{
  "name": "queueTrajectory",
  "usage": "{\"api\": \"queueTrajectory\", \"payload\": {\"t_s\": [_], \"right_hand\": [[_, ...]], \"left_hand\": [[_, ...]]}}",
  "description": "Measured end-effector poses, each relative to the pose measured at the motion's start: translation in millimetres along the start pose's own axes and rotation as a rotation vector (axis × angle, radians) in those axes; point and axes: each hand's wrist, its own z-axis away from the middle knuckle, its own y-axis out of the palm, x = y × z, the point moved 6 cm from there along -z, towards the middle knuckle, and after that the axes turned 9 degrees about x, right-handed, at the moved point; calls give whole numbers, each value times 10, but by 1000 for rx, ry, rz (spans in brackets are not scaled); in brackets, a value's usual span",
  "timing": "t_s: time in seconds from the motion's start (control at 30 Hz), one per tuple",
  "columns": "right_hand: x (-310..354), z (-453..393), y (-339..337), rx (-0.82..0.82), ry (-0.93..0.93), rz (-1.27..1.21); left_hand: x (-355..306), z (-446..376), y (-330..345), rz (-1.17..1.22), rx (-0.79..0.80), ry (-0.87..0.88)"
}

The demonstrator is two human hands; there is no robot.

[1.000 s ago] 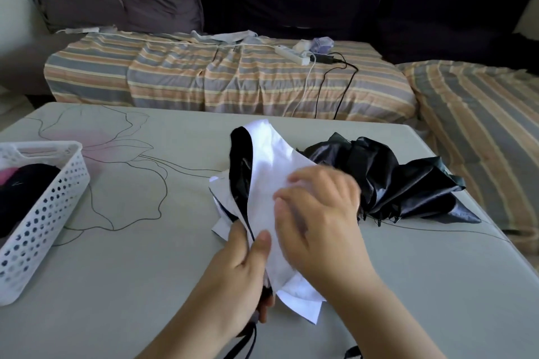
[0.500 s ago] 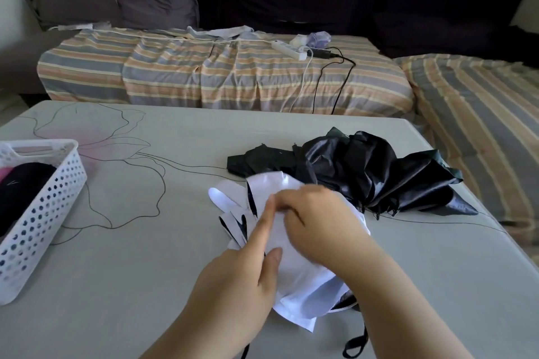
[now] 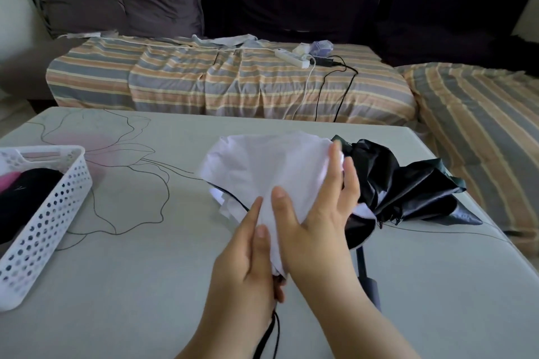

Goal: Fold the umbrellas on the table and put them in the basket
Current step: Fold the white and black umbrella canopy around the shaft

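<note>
Since the earlier frame the white umbrella [image 3: 271,172] has been fanned wider. Basket [image 3: 43,230], at 9 o'clock on the surface [image 3: 145,285], already holds dark items. Left hand [image 3: 248,268] grips the umbrella's base; right hand [image 3: 323,213], fingers straight, is pressed against a panel. Pleats are best smoothed one way, then wound. Black umbrella [image 3: 408,183] lies at 3 o'clock.

White umbrella [image 3: 262,172] with a thin black edge. Shiny black umbrella [image 3: 408,183] beside. Pale grey tabletop [image 3: 145,271] with black flower lines and a bit of pink. White basket [image 3: 43,224] full of round holes. Orange, grey and yellow striped bed cover [image 3: 204,81]. Dark purple pillows [image 3: 122,0].
</note>
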Motion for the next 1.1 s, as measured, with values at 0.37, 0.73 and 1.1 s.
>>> {"api": "queueTrajectory", "payload": {"t_s": [0.37,0.73,1.1], "right_hand": [[-235,-104,-404,-224,102,-254],[-59,-38,-208,5,-111,-336],[-130,75,265,580,-95,-572]], "left_hand": [[98,23,178,-703,91,267],[-148,-269,147,41,280,201],[-400,-353,-402,-292,19,205]]}}
